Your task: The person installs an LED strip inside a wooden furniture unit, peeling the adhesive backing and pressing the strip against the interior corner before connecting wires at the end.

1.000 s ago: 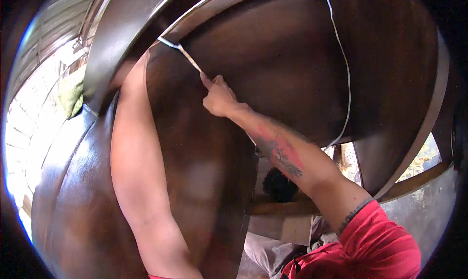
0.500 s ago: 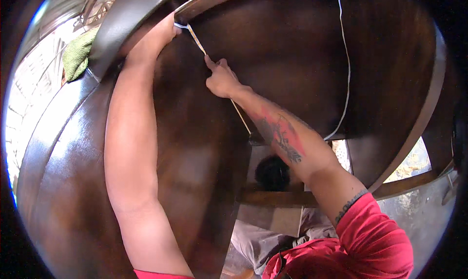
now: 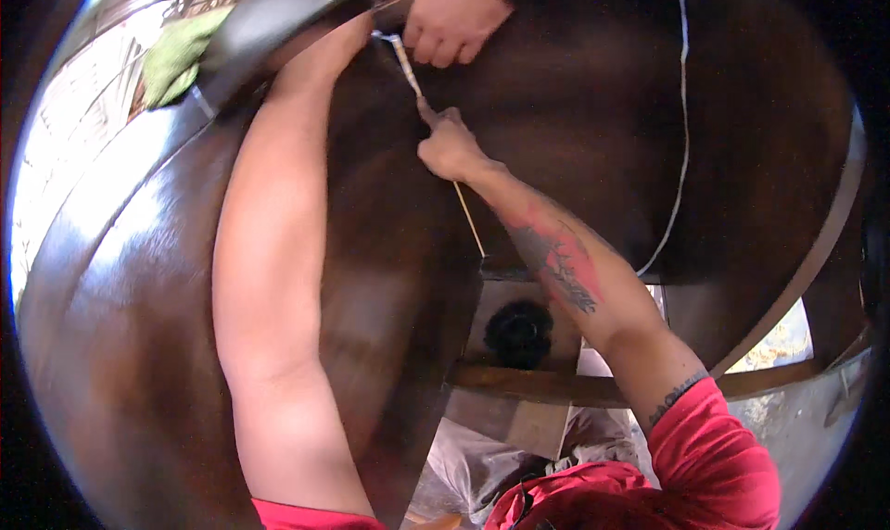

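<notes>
My left hand (image 3: 350,41) reaches up to the raised edge of the dark brown wooden surface (image 3: 389,224), at the top of the view. Its fingers are mostly hidden there. Beside it starts a narrow pale strip (image 3: 405,65), whitish-yellow and mottled, running down to my right hand (image 3: 450,145). The right hand is closed over the strip, index finger stretched along it and the other fingers curled. Below that hand a thin yellowish length goes on to a notch corner in the wood. Another person's hand (image 3: 454,20), fingers bent, rests close to the strip's upper end.
A white cord (image 3: 686,113) hangs down the right side of the wood. Through an opening below show a round black object (image 3: 518,334) and a wooden crossbar (image 3: 538,382). A green cloth (image 3: 181,57) lies at upper left.
The other person's hand has come down into view from the top edge. The whole scene sits slightly farther right and lower in the picture. My hands keep about the same places on the wood.
</notes>
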A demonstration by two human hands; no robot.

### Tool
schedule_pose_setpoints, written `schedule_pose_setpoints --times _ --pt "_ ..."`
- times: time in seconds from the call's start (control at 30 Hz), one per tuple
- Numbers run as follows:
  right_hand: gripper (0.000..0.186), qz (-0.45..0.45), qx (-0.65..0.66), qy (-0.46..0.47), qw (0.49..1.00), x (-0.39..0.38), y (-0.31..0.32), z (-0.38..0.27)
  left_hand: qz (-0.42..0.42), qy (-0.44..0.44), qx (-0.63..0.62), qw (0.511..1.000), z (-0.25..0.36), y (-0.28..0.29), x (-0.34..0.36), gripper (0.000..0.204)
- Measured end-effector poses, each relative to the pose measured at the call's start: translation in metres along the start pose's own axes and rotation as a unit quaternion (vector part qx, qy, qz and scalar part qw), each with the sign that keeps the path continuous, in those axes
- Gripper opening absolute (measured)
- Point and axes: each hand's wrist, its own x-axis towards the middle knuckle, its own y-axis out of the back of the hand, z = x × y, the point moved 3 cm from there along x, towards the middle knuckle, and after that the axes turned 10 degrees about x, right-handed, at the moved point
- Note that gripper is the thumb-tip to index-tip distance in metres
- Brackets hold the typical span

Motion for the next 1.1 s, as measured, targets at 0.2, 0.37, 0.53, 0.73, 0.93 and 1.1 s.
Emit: schedule_pose_setpoints --times 0.2,0.37,0.53,0.73,0.93,1.1 --pt "0.078 -0.005 -0.005 0.017 1.000 0.005 0.001 -0.001 0.190 0.046 -0.017 0.981 0.006 0.017 -0.006 0.019" --pt "0.080 0.021 -0.006 0.037 0.999 0.005 0.002 0.000 0.257 0.071 -0.051 0.962 0.010 0.025 -0.004 0.019" --pt "0.080 0.042 -0.018 0.014 0.999 0.005 -0.002 -0.001 0.276 0.077 -0.073 0.955 0.012 0.026 -0.007 0.019" --pt "0.077 0.056 -0.046 0.033 0.997 0.009 0.000 -0.001 0.282 0.084 -0.090 0.951 0.012 0.027 -0.011 0.020" --pt "0.053 0.176 -0.076 0.079 0.978 0.013 0.015 -0.024 0.296 0.087 -0.113 0.945 0.011 0.025 -0.014 0.021" --pt "0.025 0.289 -0.089 0.221 0.927 0.057 0.038 -0.035 0.302 0.079 -0.125 0.942 0.015 0.026 -0.008 0.021"
